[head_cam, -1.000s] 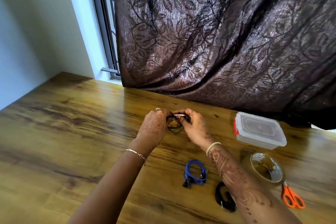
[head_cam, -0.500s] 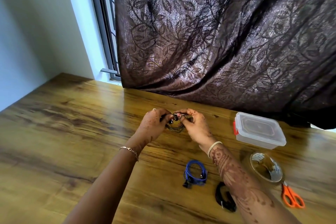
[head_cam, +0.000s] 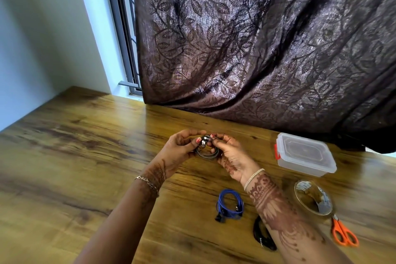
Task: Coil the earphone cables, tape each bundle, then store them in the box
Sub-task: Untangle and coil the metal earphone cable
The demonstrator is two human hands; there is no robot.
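Note:
Both hands hold a coiled grey-black earphone cable point(head_cam: 207, 153) just above the wooden table point(head_cam: 85, 146). My left hand point(head_cam: 179, 152) pinches the coil's left side with thumb and fingers. My right hand point(head_cam: 230, 154) pinches its right side, near the shiny earbuds at the top. A coiled blue earphone cable point(head_cam: 229, 204) lies on the table nearer to me. A coiled black earphone cable point(head_cam: 260, 234) lies partly hidden under my right forearm. The clear plastic box point(head_cam: 305, 154) with a red latch stands shut at the right.
A roll of clear tape point(head_cam: 314, 199) lies right of my right forearm, with orange-handled scissors point(head_cam: 344, 233) just beyond it. A dark leaf-patterned curtain point(head_cam: 257, 49) hangs along the table's far edge. A window frame point(head_cam: 122, 28) and a wall stand at the left.
Both hands have turned the grey-black coil slightly and drawn closer together at its top. The earbuds now show between the fingertips. The other items have not moved.

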